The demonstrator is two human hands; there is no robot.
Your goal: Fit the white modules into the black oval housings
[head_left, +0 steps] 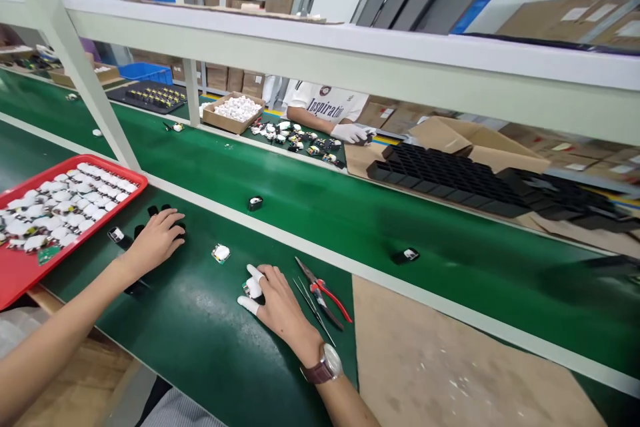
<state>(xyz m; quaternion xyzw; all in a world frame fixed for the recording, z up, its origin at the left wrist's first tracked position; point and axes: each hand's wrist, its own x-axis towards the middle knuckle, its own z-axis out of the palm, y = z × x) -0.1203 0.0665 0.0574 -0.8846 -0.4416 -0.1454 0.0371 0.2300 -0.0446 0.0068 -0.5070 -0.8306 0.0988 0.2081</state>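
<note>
My left hand [157, 240] rests over several small black housings on the green bench, its fingers spread and touching them. Beside it lies a black housing with a white part [116, 235]. My right hand [277, 300], with white finger cots on two fingers, is closed round a small white-topped circuit board [253, 288]. Between the hands another white-topped board [221, 253] lies flat. Red-handled pliers [320, 288] and metal tweezers [315, 310] lie just right of my right hand.
A red tray [143, 181] of white-topped boards stands at left. Behind the bench, a green conveyor [320, 203] carries black housings. Across it, a person's gloved hand [353, 133] is near black housings [450, 177]. A shelf beam [350, 57] crosses above; cardboard [450, 353] lies at right.
</note>
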